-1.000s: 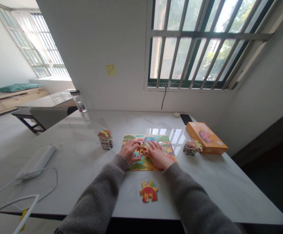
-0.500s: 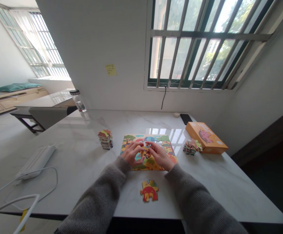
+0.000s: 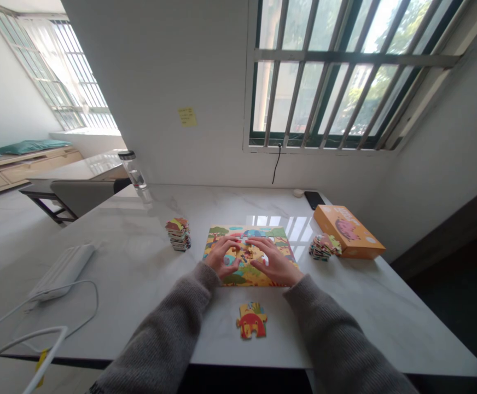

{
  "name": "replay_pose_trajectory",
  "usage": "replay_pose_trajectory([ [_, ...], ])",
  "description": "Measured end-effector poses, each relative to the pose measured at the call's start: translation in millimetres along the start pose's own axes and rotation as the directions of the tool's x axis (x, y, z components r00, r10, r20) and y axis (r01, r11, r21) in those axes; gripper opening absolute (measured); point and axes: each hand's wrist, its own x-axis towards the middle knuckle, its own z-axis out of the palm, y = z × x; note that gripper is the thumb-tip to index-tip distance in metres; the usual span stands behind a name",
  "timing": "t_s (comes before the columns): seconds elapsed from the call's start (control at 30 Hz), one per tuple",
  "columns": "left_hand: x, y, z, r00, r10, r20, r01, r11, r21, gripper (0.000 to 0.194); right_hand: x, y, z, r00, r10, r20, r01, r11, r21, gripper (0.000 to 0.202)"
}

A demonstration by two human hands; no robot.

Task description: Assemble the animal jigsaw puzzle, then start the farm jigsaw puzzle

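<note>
A colourful jigsaw puzzle point(image 3: 259, 278) with trees and animals lies flat on the table in front of me. Over its left part rests my left hand point(image 3: 222, 258), fingers curved, with the thumb well apart from them. My right hand point(image 3: 277, 264) is on the right part, fingers stretched toward the middle and thumb spread away. No piece shows between the fingers of either hand, and both appear to touch the puzzle. Between my forearms, nearer the table's front edge, lies a loose red and yellow puzzle piece point(image 3: 252, 322).
Stacks of puzzle pieces stand left point(image 3: 178, 234) and right point(image 3: 324, 247) of the puzzle. Beside the right stack lies an orange box point(image 3: 349, 232); a black phone point(image 3: 314, 200) is behind it. A bottle point(image 3: 134, 172), a white power strip point(image 3: 64, 272) and cables are at the left.
My right hand has shifted slightly to the right, and its thumb and fingers have spread. My left fingers have parted a little. The loose piece and stacks stay put.
</note>
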Motion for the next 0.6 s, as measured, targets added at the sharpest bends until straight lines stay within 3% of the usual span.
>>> replay_pose_trajectory([
  [0.27,0.4,5.0,2.7,0.998,0.035,0.056,-0.029,0.995,-0.096,0.024,-0.7,2.2,-3.4,1.000,-0.006,0.019,0.006,1.000,0.010,0.046],
  [0.43,-0.8,3.8,2.2,0.995,0.008,0.097,0.005,0.991,-0.132,0.044,-4.8,17.9,-23.5,0.997,0.037,-0.074,-0.041,0.998,-0.051,0.042],
  [0.6,-5.8,-6.8,6.8,0.981,-0.019,0.191,0.021,1.000,-0.010,0.019,-18.8,46.8,-50.4,0.977,0.111,-0.180,-0.124,0.990,-0.062,0.040],
])
